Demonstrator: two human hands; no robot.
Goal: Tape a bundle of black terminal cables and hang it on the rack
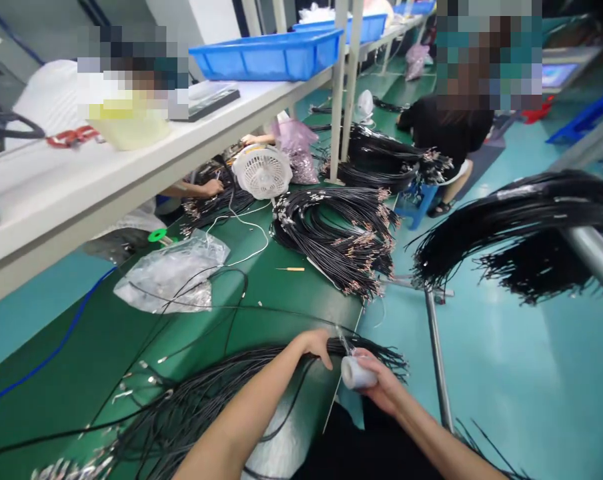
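A long bundle of black cables [221, 373] lies along the front of the green table, its cut ends spreading past the right edge. My left hand [315, 344] is wrapped round the bundle near those ends. In my right hand [379, 381] is a roll of clear plastic film [356, 373], held just beside the bundle. A short clear strip runs from the roll up toward the cables. White connectors [151, 380] sit on the cables' other ends at the left.
A coiled pile of black cables [331, 233], a white fan [263, 172], a plastic bag [176, 273] and a yellow-handled pick [294, 269] occupy the green table [281, 300]. More cables [511, 207] hang on a metal rack at right. Co-workers sit beyond. A shelf [131, 167] overhangs the left.
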